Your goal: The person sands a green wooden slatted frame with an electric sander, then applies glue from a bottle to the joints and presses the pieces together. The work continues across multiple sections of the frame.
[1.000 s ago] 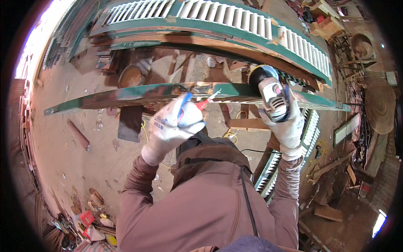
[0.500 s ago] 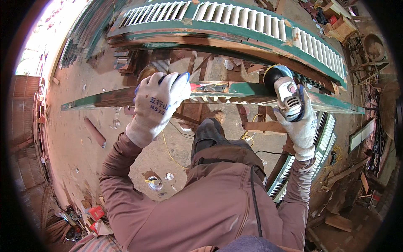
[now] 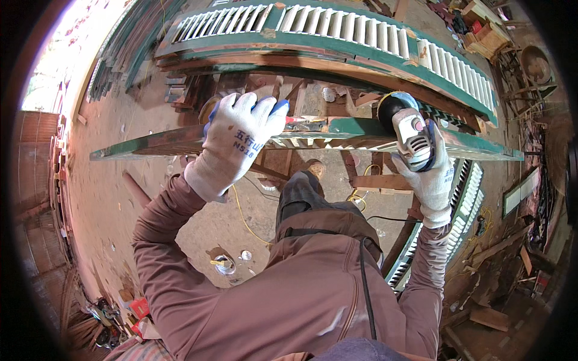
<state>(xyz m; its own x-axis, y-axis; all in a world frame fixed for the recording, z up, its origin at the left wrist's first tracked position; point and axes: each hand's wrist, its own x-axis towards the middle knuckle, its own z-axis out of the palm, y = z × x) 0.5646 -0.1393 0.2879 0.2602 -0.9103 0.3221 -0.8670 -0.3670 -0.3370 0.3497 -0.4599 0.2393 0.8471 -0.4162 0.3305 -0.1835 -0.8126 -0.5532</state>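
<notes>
At one green shutter [image 3: 355,126], left hand [image 3: 236,137] clamped on one red tool [image 3: 293,120], right hand [image 3: 435,188] on one grinder [image 3: 414,133], hands apart

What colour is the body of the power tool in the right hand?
Mostly whitish-grey, with dark parts; the power tool shows best in the head view.

Red tool [image 3: 293,120] mostly out of sight behind left hand [image 3: 239,133]
</notes>
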